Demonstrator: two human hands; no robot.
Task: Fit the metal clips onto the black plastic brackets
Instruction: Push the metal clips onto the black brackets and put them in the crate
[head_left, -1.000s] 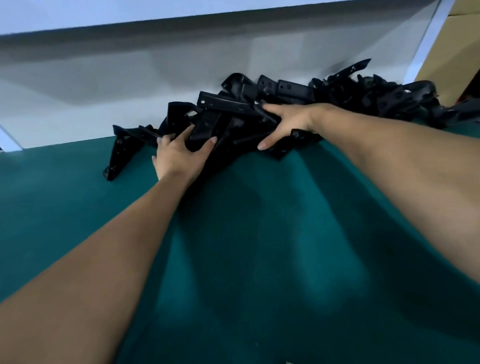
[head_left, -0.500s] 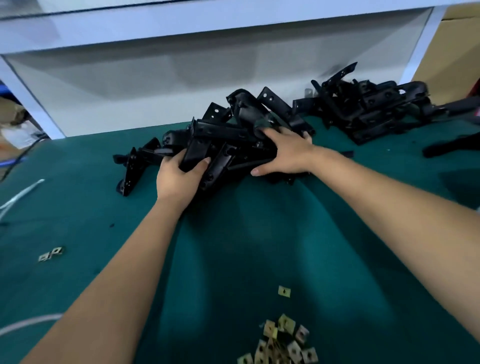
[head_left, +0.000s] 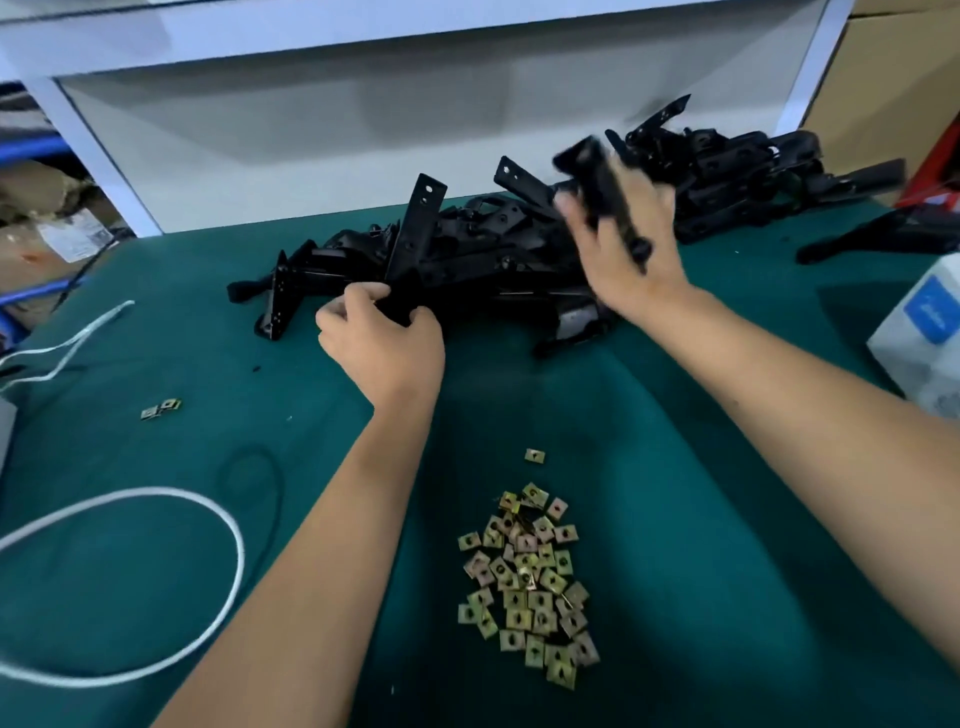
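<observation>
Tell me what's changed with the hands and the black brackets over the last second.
The pile of brackets was dragged nearer across the green mat. The right hand has lifted one bracket clear of the pile; it is blurred. The left hand now grips an upright bracket at the pile's near edge. The second heap at the back right stayed put. No clip has been picked up.

A green-covered worktop (head_left: 701, 519) carries a looped white cord (head_left: 228, 530) at eight o'clock and a white box with a blue label (head_left: 919, 338) at three o'clock. Cardboard boxes (head_left: 904, 78) stand at one o'clock, beyond a white frame (head_left: 363, 26).
</observation>
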